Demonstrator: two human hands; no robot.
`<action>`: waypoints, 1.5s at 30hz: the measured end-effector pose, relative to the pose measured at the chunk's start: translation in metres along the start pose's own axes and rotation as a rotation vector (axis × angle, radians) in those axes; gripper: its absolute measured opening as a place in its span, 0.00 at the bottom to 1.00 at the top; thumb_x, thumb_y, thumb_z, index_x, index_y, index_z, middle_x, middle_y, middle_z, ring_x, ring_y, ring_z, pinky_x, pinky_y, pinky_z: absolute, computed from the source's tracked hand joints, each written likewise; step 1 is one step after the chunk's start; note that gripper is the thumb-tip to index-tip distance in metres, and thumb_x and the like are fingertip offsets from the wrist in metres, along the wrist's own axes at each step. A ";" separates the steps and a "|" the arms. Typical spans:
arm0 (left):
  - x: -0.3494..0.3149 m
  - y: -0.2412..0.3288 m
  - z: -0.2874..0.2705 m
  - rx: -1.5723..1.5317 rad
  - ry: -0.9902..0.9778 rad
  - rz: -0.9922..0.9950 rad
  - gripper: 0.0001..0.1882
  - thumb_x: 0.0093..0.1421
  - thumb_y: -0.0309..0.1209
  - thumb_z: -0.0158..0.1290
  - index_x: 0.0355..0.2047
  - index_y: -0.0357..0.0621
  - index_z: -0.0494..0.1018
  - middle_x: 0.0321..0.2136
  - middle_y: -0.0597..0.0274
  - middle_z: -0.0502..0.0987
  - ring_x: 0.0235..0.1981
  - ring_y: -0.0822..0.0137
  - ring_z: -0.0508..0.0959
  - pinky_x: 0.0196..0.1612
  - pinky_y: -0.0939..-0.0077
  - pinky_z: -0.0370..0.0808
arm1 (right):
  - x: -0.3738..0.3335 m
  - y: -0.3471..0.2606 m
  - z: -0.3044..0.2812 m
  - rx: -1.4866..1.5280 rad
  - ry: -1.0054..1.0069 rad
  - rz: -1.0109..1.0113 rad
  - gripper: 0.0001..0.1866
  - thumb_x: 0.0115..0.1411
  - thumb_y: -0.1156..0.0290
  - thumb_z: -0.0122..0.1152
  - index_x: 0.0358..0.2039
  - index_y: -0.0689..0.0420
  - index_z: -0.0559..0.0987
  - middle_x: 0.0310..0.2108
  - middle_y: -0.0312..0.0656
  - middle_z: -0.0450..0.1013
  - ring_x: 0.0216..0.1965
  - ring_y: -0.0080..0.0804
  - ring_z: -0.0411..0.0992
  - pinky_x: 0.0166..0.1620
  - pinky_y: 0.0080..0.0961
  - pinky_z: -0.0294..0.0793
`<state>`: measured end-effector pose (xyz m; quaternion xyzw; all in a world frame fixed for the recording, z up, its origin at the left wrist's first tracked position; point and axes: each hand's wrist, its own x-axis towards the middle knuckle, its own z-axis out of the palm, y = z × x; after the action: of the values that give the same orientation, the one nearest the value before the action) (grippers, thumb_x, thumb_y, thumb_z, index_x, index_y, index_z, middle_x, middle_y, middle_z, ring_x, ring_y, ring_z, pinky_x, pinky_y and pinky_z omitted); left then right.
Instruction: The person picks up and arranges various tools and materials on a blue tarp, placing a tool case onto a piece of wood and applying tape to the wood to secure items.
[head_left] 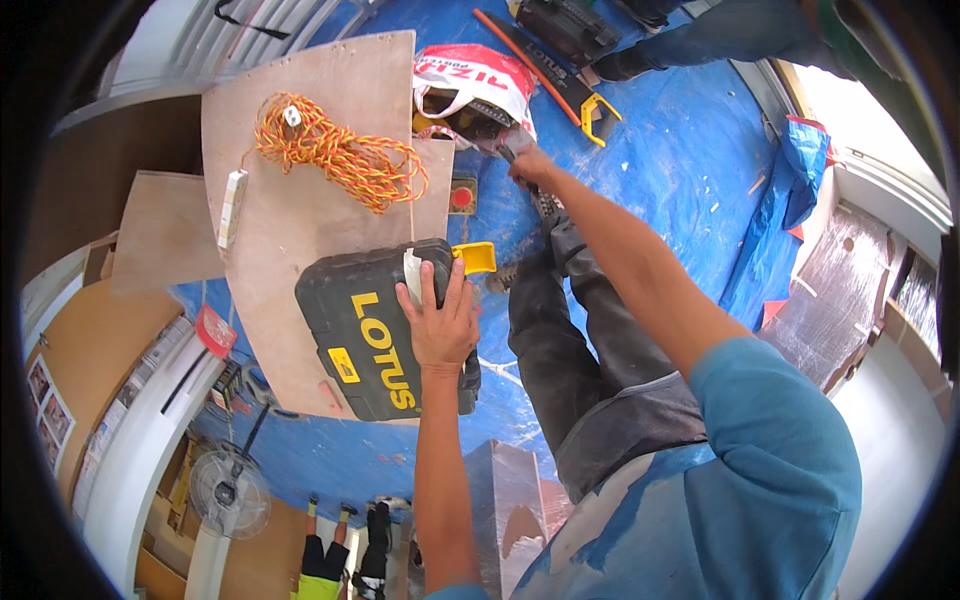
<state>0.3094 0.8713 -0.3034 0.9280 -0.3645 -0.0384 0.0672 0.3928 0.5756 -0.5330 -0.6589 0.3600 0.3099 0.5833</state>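
A black hard-shell tool case (345, 300) with yellow lettering lies on a plywood sheet, its yellow latch (476, 257) flipped outward. My left hand (443, 318) rests flat on the case's lid near the latch edge, fingers spread, beside a strip of pale tape. Reaching forward, my right hand (531, 168) is closed around a dark, narrow handle-like thing at the side of a red and white plastic bag (480, 72). What that thing is, I cannot make out. Dark and yellow items show inside the bag's mouth.
A coiled orange-yellow extension cord (335, 150) with a white socket strip (232, 210) lies on the plywood (300, 225). A handsaw (550, 75) rests on the blue floor sheet (660, 150). A fan (229, 490) stands at lower left; another person's leg (700, 45) is at far right.
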 end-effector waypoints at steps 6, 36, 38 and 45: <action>-0.006 0.003 0.017 0.113 -0.040 -0.029 0.15 0.56 0.33 0.56 0.45 0.52 0.80 0.66 0.75 0.67 0.71 0.47 0.57 0.69 0.28 0.46 | 0.024 -0.042 0.007 -0.309 0.467 -0.192 0.18 0.53 0.66 0.58 0.43 0.56 0.84 0.37 0.52 0.82 0.38 0.49 0.81 0.45 0.37 0.79; -0.064 0.079 -0.025 -0.236 0.204 -0.925 0.33 0.63 0.36 0.58 0.64 0.36 0.59 0.70 0.36 0.52 0.71 0.32 0.49 0.68 0.31 0.49 | -0.188 -0.036 0.082 0.491 -0.510 -0.007 0.13 0.66 0.66 0.62 0.42 0.65 0.81 0.56 0.45 0.72 0.50 0.33 0.75 0.55 0.34 0.76; -0.021 0.056 -0.035 -0.316 0.277 -0.781 0.28 0.65 0.38 0.57 0.60 0.39 0.63 0.67 0.35 0.56 0.69 0.31 0.52 0.67 0.30 0.50 | -0.188 -0.036 0.084 0.641 -0.549 0.065 0.20 0.66 0.63 0.62 0.53 0.63 0.76 0.60 0.43 0.68 0.54 0.33 0.72 0.56 0.36 0.75; 0.026 0.015 -0.024 -0.281 0.185 -0.669 0.31 0.62 0.43 0.61 0.60 0.44 0.65 0.69 0.46 0.56 0.71 0.38 0.53 0.67 0.30 0.48 | -0.205 -0.052 0.093 0.602 -0.510 0.010 0.27 0.69 0.60 0.60 0.61 0.62 0.68 0.52 0.42 0.72 0.51 0.30 0.73 0.57 0.33 0.74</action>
<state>0.3207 0.8449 -0.2783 0.9770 -0.0249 -0.0239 0.2103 0.3252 0.6938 -0.3467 -0.3584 0.2816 0.3469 0.8197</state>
